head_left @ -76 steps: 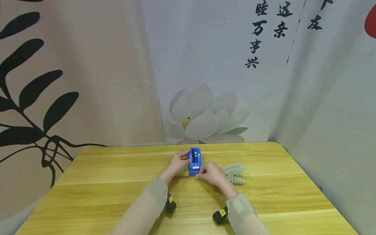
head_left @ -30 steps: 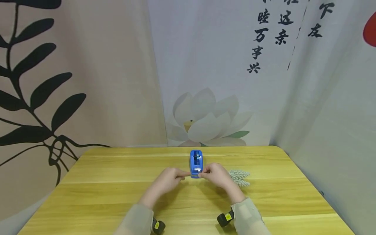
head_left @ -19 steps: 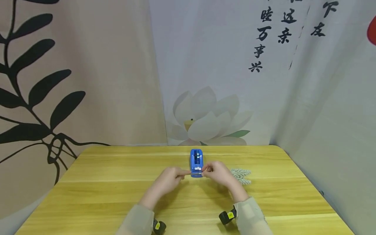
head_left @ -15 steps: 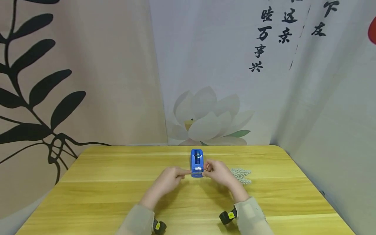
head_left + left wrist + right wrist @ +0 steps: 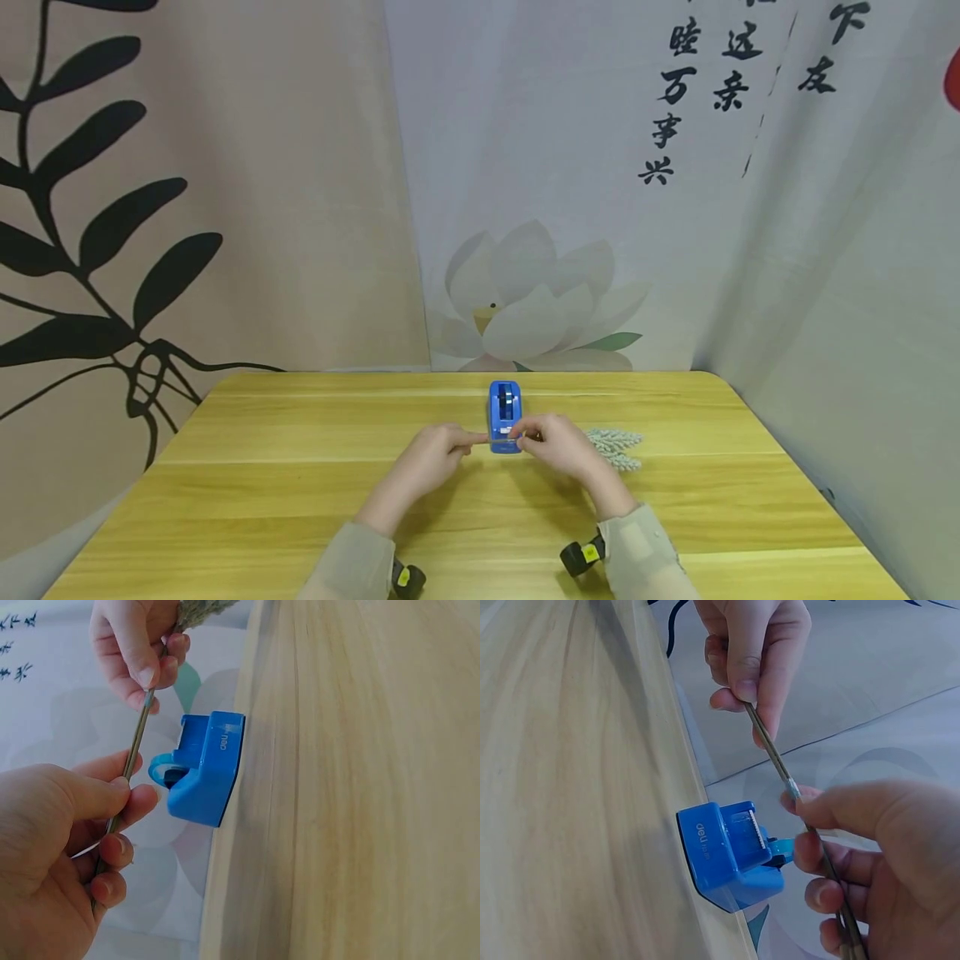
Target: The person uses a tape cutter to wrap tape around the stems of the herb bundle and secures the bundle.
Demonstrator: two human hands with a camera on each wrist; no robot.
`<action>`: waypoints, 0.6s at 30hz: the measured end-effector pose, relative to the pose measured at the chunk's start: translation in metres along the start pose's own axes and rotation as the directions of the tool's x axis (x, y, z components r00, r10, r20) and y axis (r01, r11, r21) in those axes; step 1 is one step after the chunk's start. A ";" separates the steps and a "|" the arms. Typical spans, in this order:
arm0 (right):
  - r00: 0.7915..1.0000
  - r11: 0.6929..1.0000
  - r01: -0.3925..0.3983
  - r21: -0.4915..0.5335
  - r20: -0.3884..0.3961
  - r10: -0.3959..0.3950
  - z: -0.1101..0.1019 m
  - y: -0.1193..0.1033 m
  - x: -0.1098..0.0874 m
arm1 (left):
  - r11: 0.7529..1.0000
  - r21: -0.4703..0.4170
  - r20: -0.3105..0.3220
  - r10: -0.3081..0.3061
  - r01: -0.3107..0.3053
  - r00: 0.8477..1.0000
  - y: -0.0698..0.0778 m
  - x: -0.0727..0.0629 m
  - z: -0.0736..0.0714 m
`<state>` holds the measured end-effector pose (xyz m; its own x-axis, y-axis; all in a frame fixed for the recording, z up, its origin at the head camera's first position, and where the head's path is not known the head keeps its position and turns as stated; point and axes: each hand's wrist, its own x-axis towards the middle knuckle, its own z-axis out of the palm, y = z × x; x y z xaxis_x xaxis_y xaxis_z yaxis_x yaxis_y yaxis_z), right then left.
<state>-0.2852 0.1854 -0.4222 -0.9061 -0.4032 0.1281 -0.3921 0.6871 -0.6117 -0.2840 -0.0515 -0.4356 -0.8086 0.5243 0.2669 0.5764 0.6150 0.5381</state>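
Note:
A thin bunch of dried stems (image 5: 140, 724) runs from hand to hand just in front of a blue tape dispenser (image 5: 504, 431). My left hand (image 5: 433, 458) grips the stems at their bare end, thumb against the fingers. Closer to the pale, grainy flower heads (image 5: 617, 442), my right hand (image 5: 561, 452) pinches the same stems. A short band of clear tape (image 5: 792, 787) sits around the stems at the right thumb and fingertips. In the left wrist view the dispenser's tape roll and cutter side face the stems.
The wooden table (image 5: 300, 492) reaches back to a printed curtain (image 5: 300, 208) with leaves, a lotus and writing. The dispenser stands near the table's far edge. Black wrist cameras (image 5: 581, 557) hang under both sleeves.
The left hand has left the dispenser's side and taken hold of the stems' bare end. The stems are raised in front of the dispenser. Lately the right fingers have shifted around the tape.

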 end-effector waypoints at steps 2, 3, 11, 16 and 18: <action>1.000 1.000 -0.010 -0.011 0.008 0.010 0.001 -0.001 0.000 | 1.000 -0.004 -0.004 -0.001 0.001 1.000 0.000 0.000 0.000; 1.000 1.000 -0.014 -0.019 0.009 0.014 0.001 -0.001 0.000 | 1.000 -0.008 -0.004 -0.002 0.002 1.000 0.000 0.000 0.001; 0.999 0.990 -0.009 -0.139 -0.035 0.005 0.004 -0.001 0.002 | 0.999 -0.052 0.001 -0.004 0.004 1.000 0.001 0.000 0.001; 0.998 0.990 -0.002 -0.142 -0.055 -0.006 0.006 -0.001 0.002 | 0.997 -0.071 -0.003 -0.004 0.004 1.000 0.002 0.000 0.001; 0.998 0.992 0.002 -0.126 -0.055 -0.009 0.006 -0.001 0.002 | 0.997 -0.076 -0.005 -0.004 0.004 1.000 0.001 0.000 0.001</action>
<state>-0.2855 0.1806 -0.4262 -0.9099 -0.3754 0.1766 -0.4109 0.7571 -0.5079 -0.2832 -0.0504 -0.4357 -0.8117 0.5184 0.2690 0.5627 0.5704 0.5984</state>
